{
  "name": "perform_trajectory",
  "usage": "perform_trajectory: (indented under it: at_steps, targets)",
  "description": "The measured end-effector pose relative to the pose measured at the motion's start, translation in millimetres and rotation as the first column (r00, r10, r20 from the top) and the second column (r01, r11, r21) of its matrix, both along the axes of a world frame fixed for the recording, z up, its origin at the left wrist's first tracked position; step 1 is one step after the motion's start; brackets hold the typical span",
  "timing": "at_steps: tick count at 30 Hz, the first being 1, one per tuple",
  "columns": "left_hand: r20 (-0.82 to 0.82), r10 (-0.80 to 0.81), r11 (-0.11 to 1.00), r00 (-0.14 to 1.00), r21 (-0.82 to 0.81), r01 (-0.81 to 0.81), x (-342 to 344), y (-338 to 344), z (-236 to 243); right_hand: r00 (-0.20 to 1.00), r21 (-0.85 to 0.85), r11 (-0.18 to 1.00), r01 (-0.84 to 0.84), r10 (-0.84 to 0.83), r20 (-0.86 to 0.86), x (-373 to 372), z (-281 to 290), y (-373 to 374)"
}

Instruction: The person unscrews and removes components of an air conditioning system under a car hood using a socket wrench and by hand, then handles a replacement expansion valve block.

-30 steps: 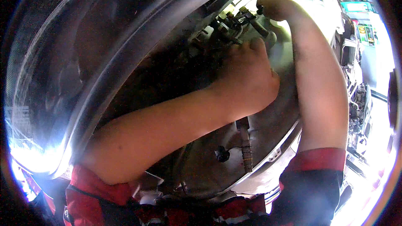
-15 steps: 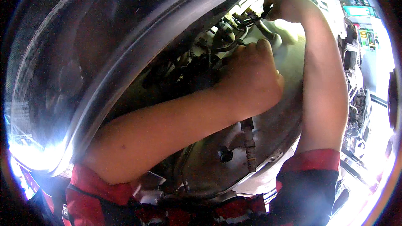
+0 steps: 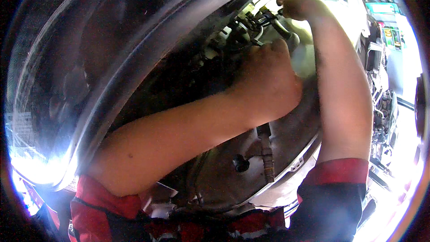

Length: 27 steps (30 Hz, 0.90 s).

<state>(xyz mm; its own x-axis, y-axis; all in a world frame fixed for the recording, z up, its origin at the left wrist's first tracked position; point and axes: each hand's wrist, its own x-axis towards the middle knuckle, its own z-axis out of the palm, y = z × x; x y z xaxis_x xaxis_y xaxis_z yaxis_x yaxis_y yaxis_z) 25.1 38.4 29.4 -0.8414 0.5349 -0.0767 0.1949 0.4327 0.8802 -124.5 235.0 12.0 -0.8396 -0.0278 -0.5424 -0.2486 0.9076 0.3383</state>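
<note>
My left hand [image 3: 271,78] is closed, its fingers curled away among dark hoses and fittings. Whatever they grip is hidden behind the hand. Beyond it, my right hand [image 3: 298,5] is also closed, fingers bent towards the left beside a cluster of dark connectors [image 3: 264,19]. A small dark piece shows at its fingertips, too small to name. Between the two hands a thick grey hose [image 3: 286,36] curves down in front of a pale, rounded surface [image 3: 305,58].
A big dark curved panel [image 3: 107,85] fills the left side, its rim close to my left forearm. Below that forearm, a ribbed shaft-like part [image 3: 267,161] stands by a round hole [image 3: 241,164] in a dark sheet. Metal machinery parts [image 3: 384,112] line the right.
My right hand has shifted slightly left, and its wrist has turned a little. My left hand stays in nearly the same place, still closed.
</note>
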Motion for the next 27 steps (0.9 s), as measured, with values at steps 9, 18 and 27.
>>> perform_trajectory:
  at_steps: [9,18,27]
  targets:
    - [0.019,-0.019,1.000,1.000,0.010,0.019,2.6,4.7,0.2,0.998,-0.083,0.995,-0.058,0.059,0.008,14.1,17.5,10.4]
    - [-0.021,-0.017,1.000,1.000,0.022,0.017,1.3,5.4,1.8,0.999,0.051,0.998,-0.038,0.037,0.017,4.3,-1.3,9.5]
    - [0.044,-0.023,0.999,0.999,0.029,0.022,1.2,3.6,0.4,0.997,-0.120,0.992,0.050,-0.055,-0.044,24.5,37.0,-13.6]
